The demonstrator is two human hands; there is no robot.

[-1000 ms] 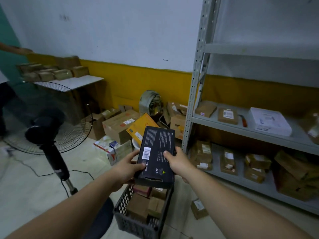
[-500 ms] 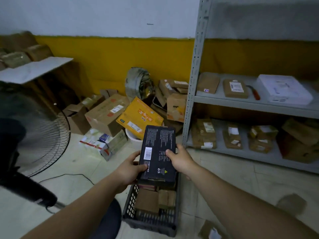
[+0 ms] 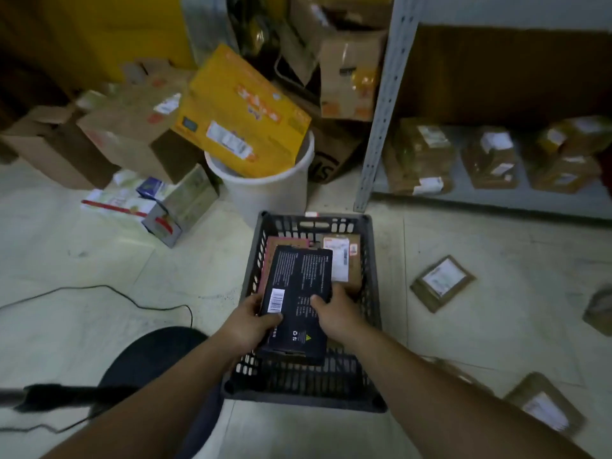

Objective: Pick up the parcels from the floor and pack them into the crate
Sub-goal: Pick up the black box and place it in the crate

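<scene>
A flat, rectangular black cardboard box [image 3: 298, 303] with fine white print and a white barcode sticker is held over the dark grey plastic lattice crate [image 3: 372, 279] that stands on the pale tiled floor [image 3: 99, 276]. The left hand [image 3: 246, 326] grips the box's left edge, thumb on the top face near the barcode, fingers curled underneath. The right hand [image 3: 334, 313] closes on the right edge, thumb pressed on the top face. The box's near end overhangs the crate's near wall, and its far end tilts down into the crate, over a reddish-brown flat parcel [image 3: 270, 260] and a brown cardboard parcel with a white shipping label [image 3: 344, 260] lying inside.

Beyond the crate stands a round white plastic bucket [image 3: 271, 190] with a glossy yellow carton [image 3: 238, 114] propped in it. To the right, a small taped brown parcel [image 3: 442, 283] lies on the floor, well apart from the crate, and another labelled brown parcel [image 3: 543, 409] lies nearer the right forearm. Taped brown packages [image 3: 420, 157] sit on the bottom shelf of a grey metal rack [image 3: 381, 111].

Compared with half a second ago, the box has come down from chest height to the crate's mouth, and the view has tipped downward, so the crate now shows whole.
</scene>
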